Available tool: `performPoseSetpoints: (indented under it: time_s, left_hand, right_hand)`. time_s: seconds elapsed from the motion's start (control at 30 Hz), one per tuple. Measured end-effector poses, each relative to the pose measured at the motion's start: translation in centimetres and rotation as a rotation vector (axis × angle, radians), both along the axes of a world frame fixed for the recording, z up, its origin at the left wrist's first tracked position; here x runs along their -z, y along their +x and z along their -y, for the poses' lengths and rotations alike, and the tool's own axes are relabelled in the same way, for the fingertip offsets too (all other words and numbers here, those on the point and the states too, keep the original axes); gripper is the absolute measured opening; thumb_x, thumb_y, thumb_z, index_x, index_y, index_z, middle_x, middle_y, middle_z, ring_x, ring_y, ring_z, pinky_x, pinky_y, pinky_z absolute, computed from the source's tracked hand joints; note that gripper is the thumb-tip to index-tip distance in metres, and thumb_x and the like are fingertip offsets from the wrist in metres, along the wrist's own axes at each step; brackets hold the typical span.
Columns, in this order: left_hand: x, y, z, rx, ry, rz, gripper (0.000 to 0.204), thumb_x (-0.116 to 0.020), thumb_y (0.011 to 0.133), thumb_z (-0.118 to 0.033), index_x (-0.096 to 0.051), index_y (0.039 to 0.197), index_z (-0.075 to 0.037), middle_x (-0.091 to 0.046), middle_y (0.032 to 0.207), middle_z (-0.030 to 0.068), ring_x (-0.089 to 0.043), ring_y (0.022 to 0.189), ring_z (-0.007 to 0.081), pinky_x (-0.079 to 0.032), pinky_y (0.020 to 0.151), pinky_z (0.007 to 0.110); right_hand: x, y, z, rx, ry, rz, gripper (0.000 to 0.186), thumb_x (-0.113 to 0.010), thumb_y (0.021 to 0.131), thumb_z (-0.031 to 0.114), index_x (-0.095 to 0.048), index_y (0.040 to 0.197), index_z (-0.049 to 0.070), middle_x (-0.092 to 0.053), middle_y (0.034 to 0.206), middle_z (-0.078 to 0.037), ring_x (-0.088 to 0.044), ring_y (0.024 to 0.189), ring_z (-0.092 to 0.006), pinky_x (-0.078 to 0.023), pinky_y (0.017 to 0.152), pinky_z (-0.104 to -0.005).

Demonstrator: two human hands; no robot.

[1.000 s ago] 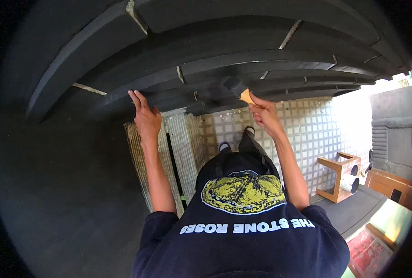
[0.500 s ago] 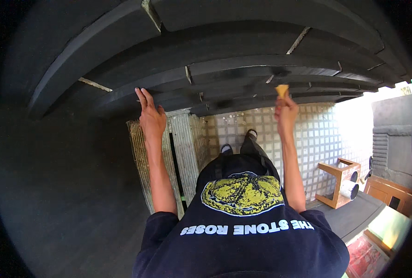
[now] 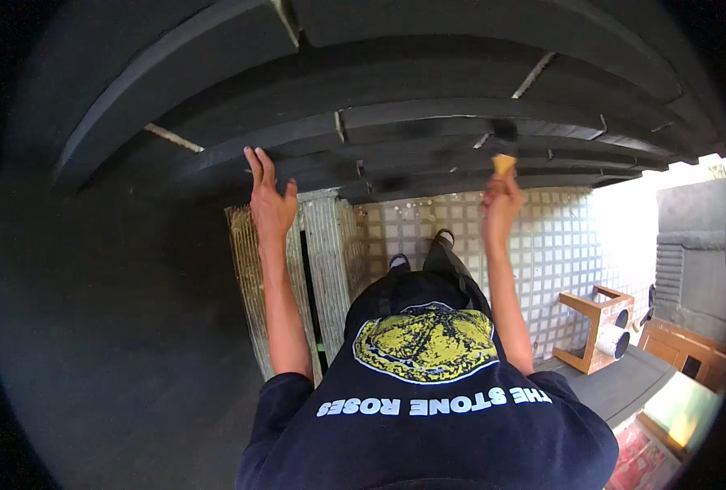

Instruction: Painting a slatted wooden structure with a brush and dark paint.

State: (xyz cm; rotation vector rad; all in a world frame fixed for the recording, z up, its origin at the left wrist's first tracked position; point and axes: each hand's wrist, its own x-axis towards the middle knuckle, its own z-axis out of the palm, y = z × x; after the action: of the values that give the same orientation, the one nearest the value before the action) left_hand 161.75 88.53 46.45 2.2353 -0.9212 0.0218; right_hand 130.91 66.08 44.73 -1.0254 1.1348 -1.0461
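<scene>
In my right hand (image 3: 503, 204) is a paintbrush (image 3: 504, 164), its yellow handle pinched between thumb and fingers. Its dark bristles point away from me over the stepped black boards (image 3: 428, 109); whether they touch the surface is hard to tell. Pale, uncoated strips show across the boards, one just left of the bristles. My left hand (image 3: 272, 202) has its fingers stretched out and apart, with the fingertips at the edge of a black board. It holds nothing.
Grey ribbed panels (image 3: 324, 253) stand under my left forearm. A broad dark surface (image 3: 118, 327) fills the left side. Tiled floor (image 3: 543, 253) lies around my feet. To the right are a wooden stool (image 3: 585, 317) on its side and a white can (image 3: 613, 342) beside it.
My right hand has shifted slightly with the paintbrush, and the bristles now show more clearly. My left fingers have spread a little, with the thumb further out.
</scene>
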Motion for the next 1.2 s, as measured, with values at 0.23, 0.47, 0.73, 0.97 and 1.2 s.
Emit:
performPoseSetpoints:
  time_s: [0.23, 0.47, 0.73, 0.97, 1.2]
  left_hand:
    - [-0.1, -0.5, 0.4, -0.076, 0.128, 0.065, 0.086, -0.067, 0.079, -0.009, -0.026, 0.155, -0.007, -0.017, 0.164, 0.0174, -0.06, 0.114, 0.0459, -0.057, 0.083, 0.046]
    - [-0.6, -0.4, -0.9, -0.088, 0.179, 0.112, 0.084, -0.064, 0.081, -0.008, -0.026, 0.156, -0.009, -0.017, 0.165, 0.0141, -0.065, 0.105, 0.0443, -0.057, 0.078, 0.047]
    - [-0.7, 0.3, -0.9, -0.041, 0.198, 0.101, 0.088, -0.066, 0.081, -0.014, -0.023, 0.157, -0.012, -0.015, 0.166, 0.0096, -0.067, 0.097, 0.0437, -0.057, 0.075, 0.047]
    - [-1.6, -1.2, 0.8, -0.152, 0.325, 0.111, 0.09, -0.067, 0.078, -0.014, -0.022, 0.156, -0.011, -0.014, 0.166, 0.0086, -0.068, 0.096, 0.0431, -0.057, 0.074, 0.048]
    - [-1.3, -0.7, -0.1, -0.129, 0.268, 0.116, 0.088, -0.066, 0.078, -0.011, -0.024, 0.156, -0.011, -0.019, 0.165, 0.0093, -0.068, 0.096, 0.0417, -0.057, 0.072, 0.047]
  right_hand:
    - [1.2, 9.4, -8.4, -0.47, -0.16, -0.177, 0.018, -0.059, 0.097, 0.016, -0.068, 0.091, 0.001, -0.049, 0.059, 0.004, -0.043, 0.05, -0.0057, -0.033, 0.045, -0.0253]
    - [-0.8, 10.1, -6.6, -0.676, -0.159, -0.294, 0.042, -0.062, 0.096, 0.011, -0.06, 0.138, 0.017, -0.07, 0.08, -0.002, -0.059, 0.072, -0.0117, -0.047, 0.064, -0.0295]
    - [-0.1, 2.9, -5.8, -0.291, -0.363, -0.394, 0.048, -0.065, 0.092, 0.003, -0.056, 0.139, 0.001, -0.068, 0.098, -0.001, -0.054, 0.08, -0.0066, -0.044, 0.071, -0.0224]
    - [-0.8, 8.6, -4.5, -0.518, -0.458, -0.3, 0.043, -0.07, 0.088, 0.007, -0.066, 0.13, 0.009, -0.074, 0.108, -0.014, -0.067, 0.091, -0.0142, -0.05, 0.082, -0.0269]
    - [-0.6, 2.2, -1.2, -0.334, -0.364, -0.41, 0.042, -0.069, 0.09, 0.007, -0.064, 0.131, 0.003, -0.071, 0.12, -0.015, -0.065, 0.103, -0.0131, -0.048, 0.088, -0.0251]
